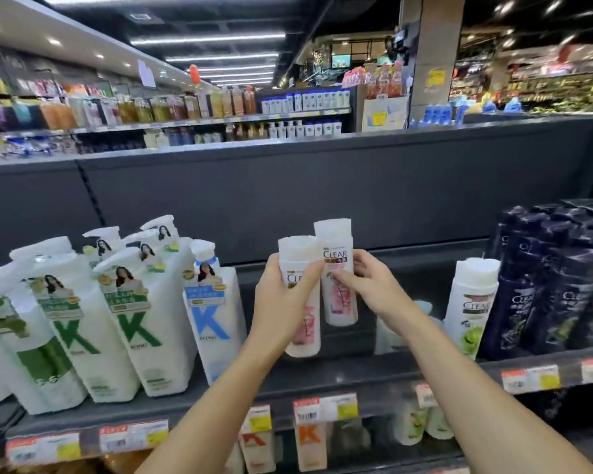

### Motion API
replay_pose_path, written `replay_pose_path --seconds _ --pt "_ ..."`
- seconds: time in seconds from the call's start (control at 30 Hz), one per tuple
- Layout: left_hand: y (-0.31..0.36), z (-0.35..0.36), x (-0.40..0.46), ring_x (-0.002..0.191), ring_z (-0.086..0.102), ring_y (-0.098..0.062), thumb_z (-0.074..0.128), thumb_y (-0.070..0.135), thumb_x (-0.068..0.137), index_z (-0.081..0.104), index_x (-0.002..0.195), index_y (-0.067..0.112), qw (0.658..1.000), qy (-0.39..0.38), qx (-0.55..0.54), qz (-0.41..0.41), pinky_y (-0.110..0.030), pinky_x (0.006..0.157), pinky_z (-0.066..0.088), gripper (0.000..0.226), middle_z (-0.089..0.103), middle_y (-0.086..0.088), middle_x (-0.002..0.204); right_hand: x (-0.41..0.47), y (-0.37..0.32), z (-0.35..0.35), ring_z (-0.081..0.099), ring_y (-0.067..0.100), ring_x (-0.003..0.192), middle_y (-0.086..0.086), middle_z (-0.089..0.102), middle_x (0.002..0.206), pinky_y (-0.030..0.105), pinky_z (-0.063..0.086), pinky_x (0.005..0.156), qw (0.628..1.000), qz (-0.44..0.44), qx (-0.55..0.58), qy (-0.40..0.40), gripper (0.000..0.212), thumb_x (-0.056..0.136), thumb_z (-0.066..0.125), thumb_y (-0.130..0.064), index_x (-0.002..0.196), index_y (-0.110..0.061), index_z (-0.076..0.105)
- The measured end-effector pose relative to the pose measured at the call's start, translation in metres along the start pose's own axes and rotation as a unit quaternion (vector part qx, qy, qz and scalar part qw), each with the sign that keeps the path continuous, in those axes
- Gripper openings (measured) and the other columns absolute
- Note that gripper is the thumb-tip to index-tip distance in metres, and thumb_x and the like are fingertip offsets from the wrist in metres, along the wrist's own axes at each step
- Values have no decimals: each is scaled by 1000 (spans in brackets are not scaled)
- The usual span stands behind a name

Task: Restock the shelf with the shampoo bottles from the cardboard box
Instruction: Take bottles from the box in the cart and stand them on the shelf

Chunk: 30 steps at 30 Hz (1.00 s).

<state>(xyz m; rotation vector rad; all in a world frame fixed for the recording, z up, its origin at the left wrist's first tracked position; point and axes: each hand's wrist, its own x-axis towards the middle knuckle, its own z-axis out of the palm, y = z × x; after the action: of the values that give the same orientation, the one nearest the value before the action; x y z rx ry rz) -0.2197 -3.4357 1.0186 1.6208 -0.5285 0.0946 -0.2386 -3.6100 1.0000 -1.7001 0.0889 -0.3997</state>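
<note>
Two white shampoo bottles with pink labels are held up over the dark shelf (339, 374). My left hand (283, 302) is wrapped around the nearer bottle (303, 330), which tilts slightly. My right hand (370, 285) grips the farther bottle (339, 268) by its side, with its base close to the shelf surface. The two bottles touch side by side. The cardboard box is out of view.
Large white pump bottles with green and blue K labels (144, 323) fill the shelf's left side. A white bottle with a green label (473, 302) and dark navy bottles (562, 289) stand at the right. Price tags (326, 407) line the shelf edge. More bottles sit on the shelf below.
</note>
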Motion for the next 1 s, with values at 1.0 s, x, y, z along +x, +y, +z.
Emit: replay_pose_path --seconds 1.0 --pt "-39 4 46 82 67 0 66 31 90 53 110 21 992 113 -5 -62 -19 69 52 26 67 8 90 105 76 22 63 13 116 -5 67 125 46 47 104 995 57 52 -64 36 94 62 -15 128 -24 54"
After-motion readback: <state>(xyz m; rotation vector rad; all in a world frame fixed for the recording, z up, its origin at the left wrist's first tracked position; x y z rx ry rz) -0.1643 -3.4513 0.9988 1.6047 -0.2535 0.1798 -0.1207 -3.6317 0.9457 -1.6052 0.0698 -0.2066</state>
